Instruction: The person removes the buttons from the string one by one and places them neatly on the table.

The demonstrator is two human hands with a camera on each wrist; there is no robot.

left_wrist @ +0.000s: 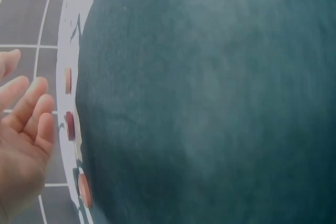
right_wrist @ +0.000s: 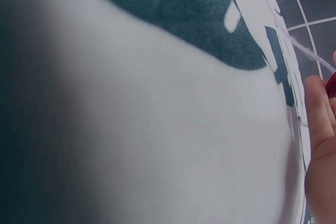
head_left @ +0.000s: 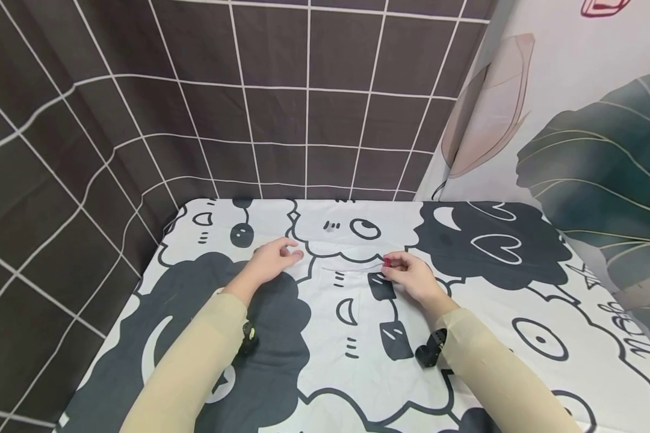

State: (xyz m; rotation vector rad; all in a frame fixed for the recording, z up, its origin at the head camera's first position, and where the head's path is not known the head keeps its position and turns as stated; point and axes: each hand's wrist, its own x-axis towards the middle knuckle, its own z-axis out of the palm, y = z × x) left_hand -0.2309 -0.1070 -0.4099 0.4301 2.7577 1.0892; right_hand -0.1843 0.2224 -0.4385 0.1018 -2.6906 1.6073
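My right hand (head_left: 411,278) pinches a small red piece (head_left: 387,262) between thumb and fingertips, close over the patterned cloth. A thin white string (head_left: 352,268) runs leftward from that piece. In the right wrist view, the string (right_wrist: 310,52) reaches the red piece (right_wrist: 331,85) at the right edge, where fingers partly hide it. My left hand (head_left: 275,260) is apart from the string, fingers loosely bent and holding nothing. In the left wrist view, a red disc (left_wrist: 70,125) stands between two orange-pink discs (left_wrist: 68,81) beyond the left hand (left_wrist: 26,135).
A white cloth (head_left: 336,373) with dark cartoon shapes covers the surface under both hands. Behind and to the left hangs a dark curtain with a white grid (head_left: 276,114). A leaf-patterned curtain (head_left: 601,156) hangs at the right.
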